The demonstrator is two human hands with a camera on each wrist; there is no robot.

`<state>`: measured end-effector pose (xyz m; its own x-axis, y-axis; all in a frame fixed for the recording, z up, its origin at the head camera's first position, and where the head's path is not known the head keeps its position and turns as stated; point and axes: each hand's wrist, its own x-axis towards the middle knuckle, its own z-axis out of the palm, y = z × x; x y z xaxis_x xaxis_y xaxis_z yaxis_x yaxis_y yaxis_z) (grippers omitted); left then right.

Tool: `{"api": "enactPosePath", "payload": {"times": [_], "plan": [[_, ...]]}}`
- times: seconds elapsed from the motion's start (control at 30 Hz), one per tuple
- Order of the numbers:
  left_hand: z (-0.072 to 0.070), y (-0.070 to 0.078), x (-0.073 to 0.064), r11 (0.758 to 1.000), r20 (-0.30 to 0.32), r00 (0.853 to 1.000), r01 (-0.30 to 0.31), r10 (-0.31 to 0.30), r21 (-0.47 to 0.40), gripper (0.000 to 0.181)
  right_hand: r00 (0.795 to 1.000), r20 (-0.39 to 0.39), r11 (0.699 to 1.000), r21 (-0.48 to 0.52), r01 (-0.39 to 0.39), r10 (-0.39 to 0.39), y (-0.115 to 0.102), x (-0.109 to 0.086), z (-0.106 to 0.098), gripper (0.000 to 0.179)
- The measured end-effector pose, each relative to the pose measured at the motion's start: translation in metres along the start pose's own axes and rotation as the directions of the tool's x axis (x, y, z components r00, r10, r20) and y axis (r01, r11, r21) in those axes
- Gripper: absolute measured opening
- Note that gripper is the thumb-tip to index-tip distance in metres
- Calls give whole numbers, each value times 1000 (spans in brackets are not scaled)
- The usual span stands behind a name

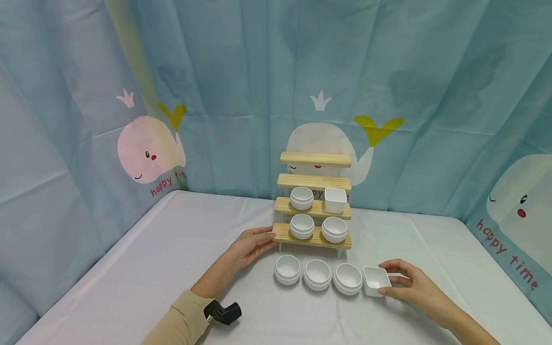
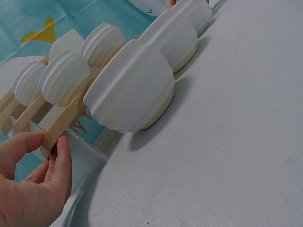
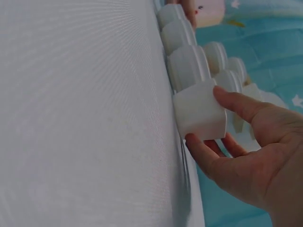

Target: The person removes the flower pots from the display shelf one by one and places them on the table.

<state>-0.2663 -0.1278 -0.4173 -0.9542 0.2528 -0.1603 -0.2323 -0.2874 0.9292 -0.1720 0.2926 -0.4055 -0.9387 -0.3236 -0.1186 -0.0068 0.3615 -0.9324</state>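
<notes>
My left hand pinches the left end of the lowest wooden board of a tiered display stand; in the left wrist view the thumb lies above the board and fingers are beneath it. At the right end of a row on the table, my right hand grips a white square bowl, with thumb and fingers on its sides. Three white round bowls, a left one, a middle one and a right one, line up beside the square one, in front of the stand.
The lowest board carries two round bowls. On the board above stand one round bowl and one square bowl. The upper boards are bare. A white cloth covers the table, and a blue whale-print curtain hangs behind.
</notes>
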Motion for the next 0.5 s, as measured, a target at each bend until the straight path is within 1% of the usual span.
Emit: {"api": "enactPosePath", "payload": {"times": [0.5], "plan": [[-1,-1,0,1000,-2,1000,-2,2,-1,53,1000,4,1000,5,3,-3,0,0,1,65]]}}
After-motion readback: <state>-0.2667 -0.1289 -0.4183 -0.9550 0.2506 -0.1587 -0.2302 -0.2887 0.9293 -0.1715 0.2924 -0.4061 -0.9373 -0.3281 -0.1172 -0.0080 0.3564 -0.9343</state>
